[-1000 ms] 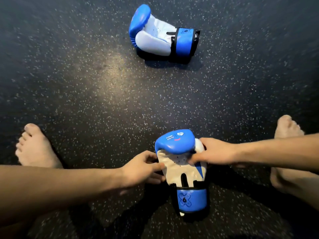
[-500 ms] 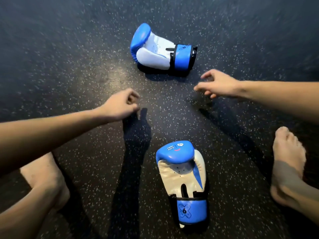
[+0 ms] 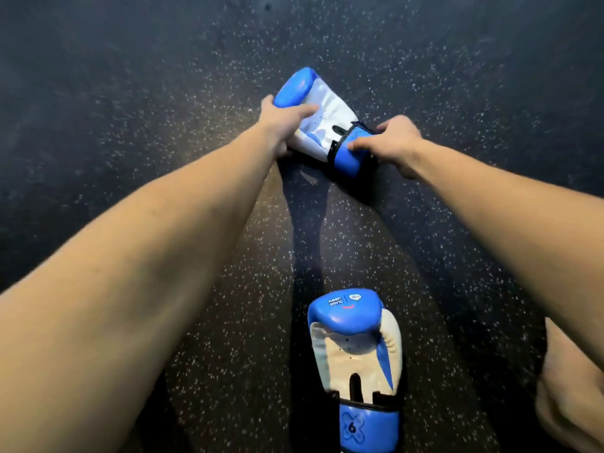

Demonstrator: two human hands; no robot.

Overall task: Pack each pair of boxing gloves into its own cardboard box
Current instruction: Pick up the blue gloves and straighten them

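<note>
Landmark = near glove (image 3: pixel 354 361), lying on floor (image 3: pixel 130 125), cuff toward the person. Far glove (image 3: pixel 327 122) lies well beyond it, also on floor, slightly left, cuff to the right. Left hand (image 3: pixel 281 122) on far glove's padded end; right hand (image 3: pixel 392 142) on its cuff. A foot (image 3: pixel 568 400) sits right of near glove, apart.

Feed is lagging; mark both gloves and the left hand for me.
far glove (image 3: pixel 322 109), head view, white palm panel
near glove (image 3: pixel 346 313), head view, blue fingertip pad
left hand (image 3: pixel 281 120), head view, back of hand
</note>
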